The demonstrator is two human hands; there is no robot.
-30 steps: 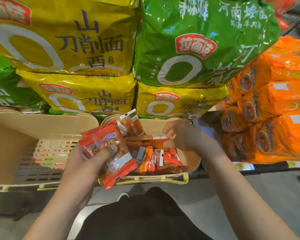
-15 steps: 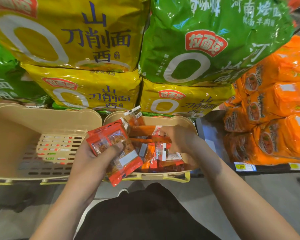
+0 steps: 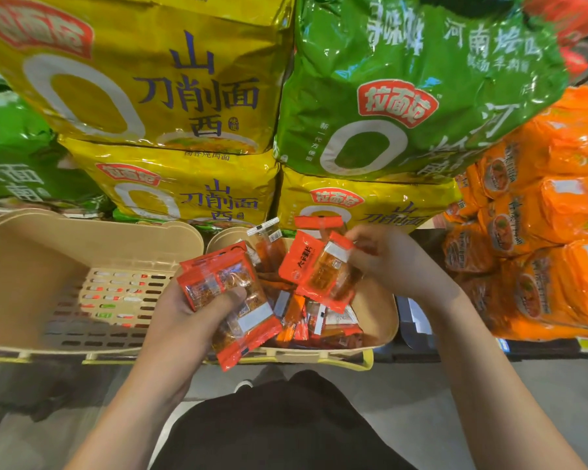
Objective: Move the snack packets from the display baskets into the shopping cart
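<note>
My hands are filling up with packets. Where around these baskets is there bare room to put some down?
The left basket shows bare slotted floor between its tan walls, left of the left hand. The right basket is crowded with snack packets, under the right hand.

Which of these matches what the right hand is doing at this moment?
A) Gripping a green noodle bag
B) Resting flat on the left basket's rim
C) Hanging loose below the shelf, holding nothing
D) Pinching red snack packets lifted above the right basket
D: the right hand pinches red snack packets by their top edge above the right basket, while the left hand holds its own stack of packets.
</note>
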